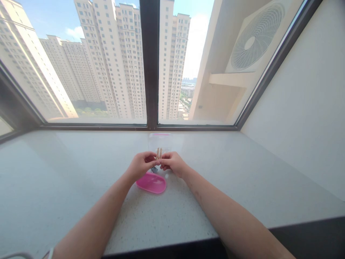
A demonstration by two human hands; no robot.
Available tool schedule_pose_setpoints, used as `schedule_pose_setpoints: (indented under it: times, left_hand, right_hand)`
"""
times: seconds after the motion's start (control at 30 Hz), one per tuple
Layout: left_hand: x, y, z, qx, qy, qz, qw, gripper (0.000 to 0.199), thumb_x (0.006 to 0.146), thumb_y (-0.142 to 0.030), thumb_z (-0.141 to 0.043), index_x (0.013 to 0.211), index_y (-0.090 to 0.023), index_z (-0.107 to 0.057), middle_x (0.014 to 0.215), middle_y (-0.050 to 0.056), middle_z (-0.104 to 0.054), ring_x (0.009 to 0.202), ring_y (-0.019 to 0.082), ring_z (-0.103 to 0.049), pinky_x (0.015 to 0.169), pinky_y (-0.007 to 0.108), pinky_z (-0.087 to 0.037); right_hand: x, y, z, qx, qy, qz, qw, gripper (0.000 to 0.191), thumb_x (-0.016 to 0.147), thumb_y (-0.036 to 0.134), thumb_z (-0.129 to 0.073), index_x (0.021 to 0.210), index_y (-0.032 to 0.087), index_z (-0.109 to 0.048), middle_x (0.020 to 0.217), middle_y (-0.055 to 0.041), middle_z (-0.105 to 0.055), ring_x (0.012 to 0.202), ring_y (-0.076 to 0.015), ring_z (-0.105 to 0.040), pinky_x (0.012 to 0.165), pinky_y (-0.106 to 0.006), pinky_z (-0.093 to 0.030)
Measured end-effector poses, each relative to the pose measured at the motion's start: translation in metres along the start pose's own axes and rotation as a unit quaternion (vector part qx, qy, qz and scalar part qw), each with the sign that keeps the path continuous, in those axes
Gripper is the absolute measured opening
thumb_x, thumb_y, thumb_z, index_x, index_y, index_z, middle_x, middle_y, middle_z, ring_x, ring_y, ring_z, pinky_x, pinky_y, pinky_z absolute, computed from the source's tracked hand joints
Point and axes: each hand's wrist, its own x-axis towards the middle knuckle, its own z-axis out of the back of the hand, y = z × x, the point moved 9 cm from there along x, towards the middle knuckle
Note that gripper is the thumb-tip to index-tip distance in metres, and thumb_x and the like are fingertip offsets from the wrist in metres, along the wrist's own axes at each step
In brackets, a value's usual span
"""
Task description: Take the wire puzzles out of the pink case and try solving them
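Note:
Two thin light-brown wooden sticks stand side by side, upright, between my hands. My left hand pinches the lower part of the sticks from the left. From the right, my right hand has its fingers pressed together at the same sticks, and the fingertips of both hands nearly meet. Just below the fingers is a small grey-blue item, too small to make out. A pink oval lid or tray lies on the sill, partly under my left hand. Behind the sticks sits a clear container with a pink strip.
The pale speckled windowsill stretches to both sides, with its front edge near my forearms. A dark window frame rises behind it, and a white wall bounds the right side.

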Motion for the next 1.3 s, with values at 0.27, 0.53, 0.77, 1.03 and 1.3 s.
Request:
schedule_pose_setpoints:
  times: [0.27, 0.53, 0.77, 1.03, 1.3]
  left_hand:
    - [-0.002, -0.009, 0.001, -0.045, 0.003, 0.011, 0.999, 0.025, 0.069, -0.037, -0.069, 0.077, -0.014, -0.067, 0.074, 0.006, -0.067, 0.073, 0.02, -0.064, 0.069, 0.031, -0.048]
    - [-0.001, -0.006, 0.003, -0.06, -0.006, 0.04, 0.997, 0.025, 0.075, -0.038, -0.06, 0.08, -0.014, -0.066, 0.073, 0.005, -0.066, 0.067, 0.017, -0.059, 0.059, 0.028, -0.043]
    - [0.002, 0.009, 0.013, -0.088, -0.051, 0.072, 0.992, 0.02, 0.073, -0.032, -0.06, 0.082, -0.014, -0.063, 0.075, 0.005, -0.065, 0.066, 0.016, -0.059, 0.06, 0.029, -0.043]
    - [0.003, 0.013, 0.01, -0.079, -0.029, 0.078, 0.993, 0.023, 0.073, -0.035, -0.06, 0.083, -0.014, -0.063, 0.078, 0.006, -0.066, 0.064, 0.017, -0.062, 0.057, 0.027, -0.044]
    - [0.001, 0.007, 0.021, -0.081, -0.087, 0.055, 0.991, 0.025, 0.074, -0.037, -0.059, 0.084, -0.014, -0.06, 0.073, 0.004, -0.064, 0.058, 0.014, -0.058, 0.055, 0.027, -0.043]
  right_hand:
    - [0.0, 0.001, 0.004, 0.002, 0.0, 0.001, 1.0, 0.035, 0.059, 0.039, -0.078, 0.08, 0.012, -0.071, 0.065, -0.0039, -0.065, 0.056, -0.0105, -0.057, 0.051, -0.021, -0.043]
    - [0.001, -0.002, 0.007, 0.008, -0.005, 0.0, 1.0, 0.033, 0.062, 0.036, -0.076, 0.084, 0.013, -0.071, 0.074, -0.006, -0.067, 0.055, -0.0097, -0.058, 0.051, -0.021, -0.044]
    - [0.002, 0.002, 0.009, -0.034, -0.019, 0.004, 0.999, 0.035, 0.059, 0.035, -0.078, 0.085, 0.013, -0.072, 0.066, -0.0031, -0.065, 0.055, -0.0101, -0.057, 0.05, -0.021, -0.042]
    - [0.003, -0.004, 0.004, -0.061, 0.017, 0.0, 0.998, 0.034, 0.059, 0.033, -0.078, 0.086, 0.014, -0.072, 0.062, -0.0007, -0.063, 0.053, -0.0094, -0.054, 0.05, -0.021, -0.04]
    - [0.002, 0.0, 0.001, -0.074, 0.017, -0.005, 0.997, 0.027, 0.061, 0.032, -0.076, 0.079, 0.013, -0.07, 0.058, -0.0004, -0.062, 0.05, -0.0094, -0.054, 0.047, -0.021, -0.039]
